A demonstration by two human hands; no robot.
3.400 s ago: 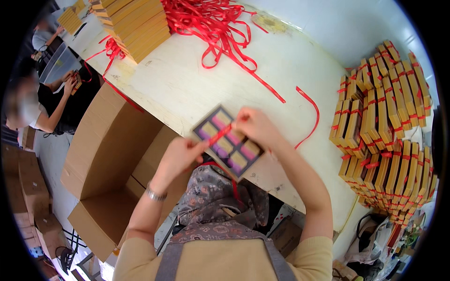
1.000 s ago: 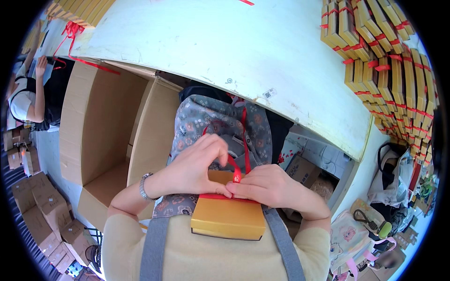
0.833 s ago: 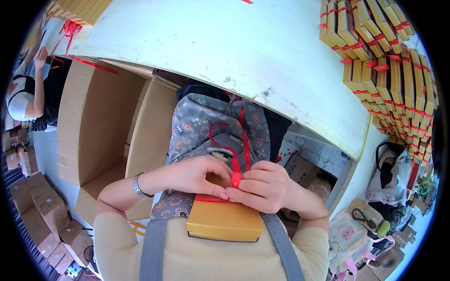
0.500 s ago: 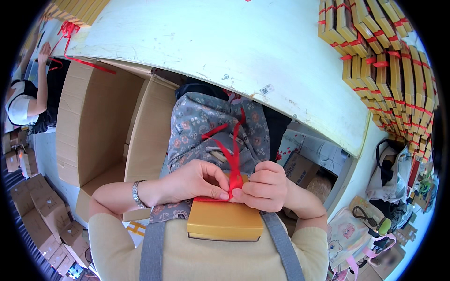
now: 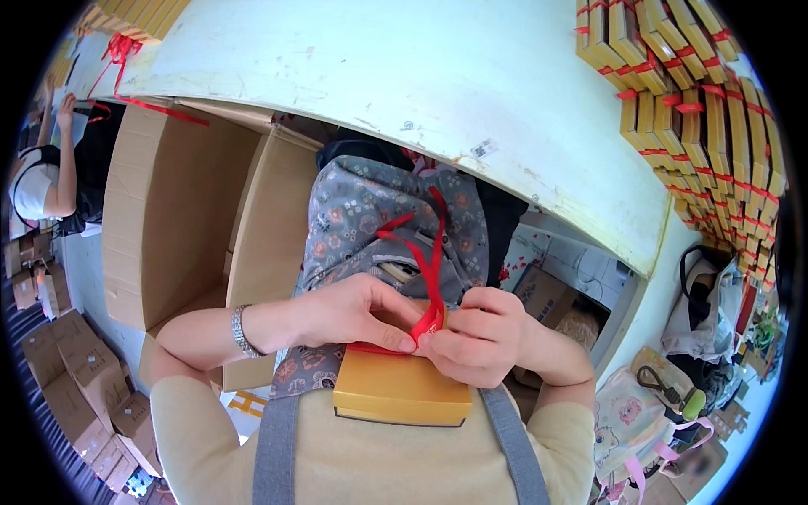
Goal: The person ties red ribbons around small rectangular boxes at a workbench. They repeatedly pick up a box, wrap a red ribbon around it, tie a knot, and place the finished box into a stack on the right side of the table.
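Observation:
A gold box [image 5: 402,385] rests against my front, above my lap. Red ribbon [image 5: 431,295] runs across its top, and the loose ends trail forward over my grey flowered apron [image 5: 349,198]. My left hand [image 5: 362,316], with a bracelet at the wrist, pinches the ribbon between thumb and fingers at the middle of the box. Right beside it, my right hand [image 5: 480,337] is closed on the same ribbon, fingers curled. The fingertips nearly meet and hide part of the crossing, so I cannot see whether a knot is formed.
A white table [image 5: 353,67] spans the far side. Stacked gold boxes with red ribbons [image 5: 707,135] stand at the far right. An open cardboard carton [image 5: 194,219] is at my left. More red ribbon [image 5: 122,50] hangs at the table's far left, near another person [image 5: 46,185]. Bags [image 5: 644,412] sit at right.
My hands stay at the ribbon on the box. The ribbon's loose ends have swung slightly to the right, and the right-hand fingers have shifted a little.

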